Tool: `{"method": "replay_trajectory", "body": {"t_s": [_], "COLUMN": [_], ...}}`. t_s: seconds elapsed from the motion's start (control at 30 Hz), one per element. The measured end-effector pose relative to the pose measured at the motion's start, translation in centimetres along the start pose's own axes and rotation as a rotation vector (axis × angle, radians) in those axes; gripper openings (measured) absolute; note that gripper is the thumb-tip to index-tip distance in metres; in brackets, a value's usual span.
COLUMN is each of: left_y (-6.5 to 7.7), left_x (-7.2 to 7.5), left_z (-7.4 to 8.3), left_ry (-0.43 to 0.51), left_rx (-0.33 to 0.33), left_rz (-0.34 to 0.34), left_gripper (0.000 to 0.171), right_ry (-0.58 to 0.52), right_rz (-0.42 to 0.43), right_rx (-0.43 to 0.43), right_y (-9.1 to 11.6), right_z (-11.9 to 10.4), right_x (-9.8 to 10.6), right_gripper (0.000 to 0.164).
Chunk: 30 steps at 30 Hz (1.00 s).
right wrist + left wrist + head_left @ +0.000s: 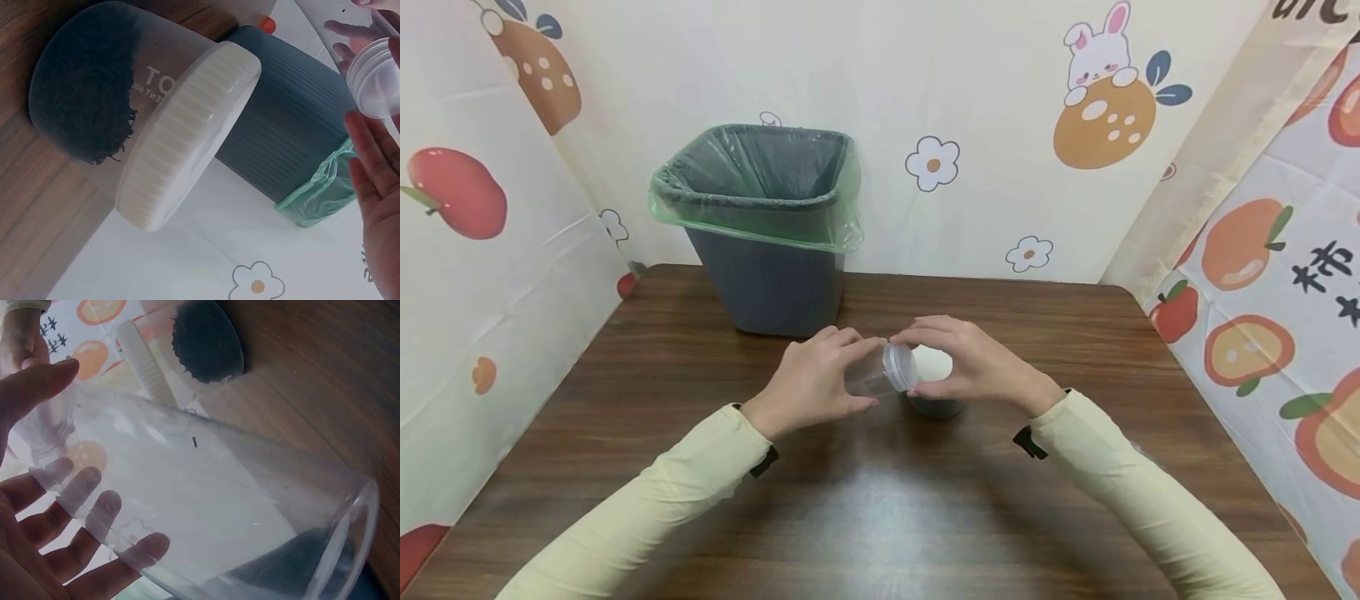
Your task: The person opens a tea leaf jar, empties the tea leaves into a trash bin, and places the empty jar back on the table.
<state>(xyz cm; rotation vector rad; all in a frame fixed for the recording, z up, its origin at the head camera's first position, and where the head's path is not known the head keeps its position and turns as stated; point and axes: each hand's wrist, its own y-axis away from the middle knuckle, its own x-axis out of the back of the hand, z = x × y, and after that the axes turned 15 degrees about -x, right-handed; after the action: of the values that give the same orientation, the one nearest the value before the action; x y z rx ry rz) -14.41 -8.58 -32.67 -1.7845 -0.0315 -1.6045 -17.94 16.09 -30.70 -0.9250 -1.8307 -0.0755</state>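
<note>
Two hands bear on one clear jar (867, 381). Clock positions are from the head view. The left hand (812, 377), at the jar's 9 o'clock, grips the body; the right hand (966, 358), at 3, grips the rim (901, 367) between thumb and fingers. Both are in contact, so neither is nearer. The long axis runs roughly 9 to 3, rim end slightly toward 2. Whether that end is lidded cannot be determined. Canister (932, 365): upright on the table (850, 517), at 3 o'clock from the jar. Bin (775, 275): near 11.
</note>
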Motion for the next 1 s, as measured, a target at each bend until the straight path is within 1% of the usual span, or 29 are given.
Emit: {"method": "replay_trajectory", "body": {"t_s": [0.07, 0.17, 0.27, 0.33, 0.43, 0.53, 0.63, 0.7, 0.83, 0.93, 1.0], "left_y": [0.1, 0.1, 0.0, -0.1, -0.3, -0.2, -0.1, 0.0, 0.1, 0.3, 0.4], "left_x": [0.0, 0.1, 0.3, 0.5, 0.3, 0.0, -0.4, -0.6, -1.2, -1.6, -2.0], "left_z": [0.1, 0.2, -0.1, -0.3, -0.8, -1.1, -1.5, -1.7, -2.3, -2.8, -3.1], "left_ry": [0.008, 0.018, 0.049, 0.101, 0.208, 0.316, 0.420, 0.477, 0.543, 0.581, 0.604], "left_rx": [-0.001, 0.000, 0.020, 0.045, 0.100, 0.156, 0.195, 0.215, 0.261, 0.291, 0.310], "left_rz": [0.000, 0.017, 0.053, 0.089, 0.159, 0.248, 0.331, 0.372, 0.427, 0.442, 0.439], "left_gripper": [0.066, 0.066, 0.066, 0.066, 0.068, 0.068, 0.067, 0.066, 0.064, 0.063, 0.063], "right_ry": [-0.016, -0.038, -0.083, -0.109, -0.119, -0.119, -0.132, -0.139, -0.151, -0.146, -0.140], "right_rz": [0.008, 0.021, 0.038, 0.052, 0.070, 0.081, 0.082, 0.083, 0.086, 0.092, 0.098], "right_rx": [0.052, 0.102, 0.099, 0.095, 0.088, 0.079, 0.065, 0.055, 0.027, 0.018, 0.021], "right_y": [-0.2, -0.8, -1.4, -1.9, -2.8, -3.8, -4.7, -5.1, -5.9, -6.4, -6.7], "right_z": [0.0, -0.2, -0.3, -0.5, -0.8, -1.0, -1.1, -1.1, -1.0, -0.9, -0.7], "right_x": [0.0, 0.2, 0.6, 1.0, 1.6, 1.8, 1.7, 1.6, 1.0, 0.5, 0.1], "right_gripper": [0.053, 0.051, 0.052, 0.053, 0.052, 0.047, 0.040, 0.038, 0.036, 0.035, 0.033]}}
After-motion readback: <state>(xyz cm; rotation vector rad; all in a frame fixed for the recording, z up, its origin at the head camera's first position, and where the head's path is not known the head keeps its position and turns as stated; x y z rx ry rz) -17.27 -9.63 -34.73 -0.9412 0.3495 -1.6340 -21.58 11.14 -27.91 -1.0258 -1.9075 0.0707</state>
